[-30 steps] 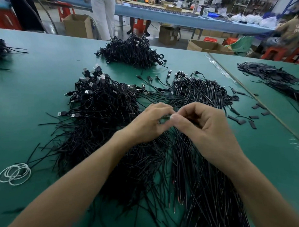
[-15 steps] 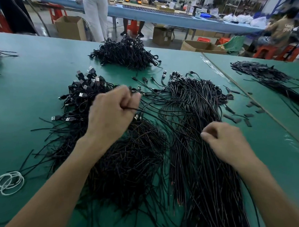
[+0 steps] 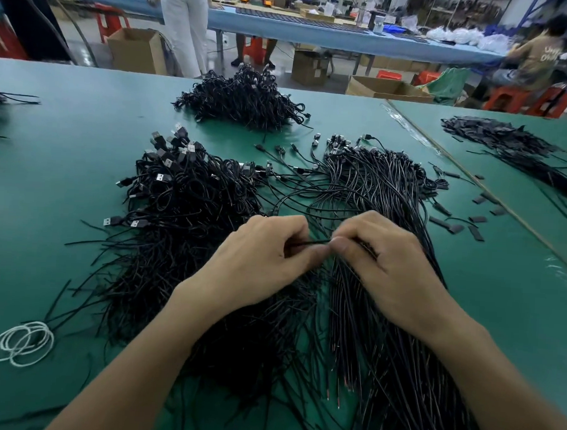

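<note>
Coils of white cord lie well left of your fingers, beyond the tangled heap of black USB-plug cables. Your left hand is curled tight, pinching one thin black cable between thumb and forefinger. Your right hand pinches the same cable just beside it (likely to work its end). Right of your fingers runs the straight-laid bundle of black wires, probably your supply.

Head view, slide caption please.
Left hand and right hand pinch one black cable above cable piles on a green table.
</note>
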A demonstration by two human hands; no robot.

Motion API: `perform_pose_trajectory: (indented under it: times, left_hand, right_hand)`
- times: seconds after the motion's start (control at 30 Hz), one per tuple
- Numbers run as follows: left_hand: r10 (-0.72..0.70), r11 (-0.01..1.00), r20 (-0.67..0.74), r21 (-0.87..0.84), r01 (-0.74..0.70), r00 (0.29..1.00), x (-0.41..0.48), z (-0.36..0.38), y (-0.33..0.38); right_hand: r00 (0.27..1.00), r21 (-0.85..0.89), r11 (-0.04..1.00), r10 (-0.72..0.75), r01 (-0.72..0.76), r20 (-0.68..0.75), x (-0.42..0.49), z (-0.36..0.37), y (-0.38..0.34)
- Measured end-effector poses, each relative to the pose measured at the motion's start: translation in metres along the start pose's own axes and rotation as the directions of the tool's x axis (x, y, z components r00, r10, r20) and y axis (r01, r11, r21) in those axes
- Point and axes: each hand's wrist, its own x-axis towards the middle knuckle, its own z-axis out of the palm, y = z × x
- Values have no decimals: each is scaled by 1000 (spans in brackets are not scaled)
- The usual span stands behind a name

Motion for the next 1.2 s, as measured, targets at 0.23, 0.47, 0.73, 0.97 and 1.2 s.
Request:
perform_pose_trajectory:
  times: [0.23,0.47,0.73,0.97,1.2]
  left_hand:
    - [-79,927,350,-318,197,934,-2,-12,7]
    - [70,550,305,-806,218,950,-8,-16,28]
    - [-169,662,-135,-749,11,976,2,6,13]
    - [-173,870,152,-439,223,973,-2,7,17]
    - [27,389,390,-852,350,920,-7,-13,25]
  right_hand:
    - [916,283,958,153,-46,-370,4,-5,3]
    - [981,258,947,180,-192,68,0,13,-7]
    - [945,89,995,18,-50,328,-10,12,-32]
    - [998,179,983,45,-37,-41,5,-12,-26]
    - [984,460,877,176,-140,-38,5,5,-28]
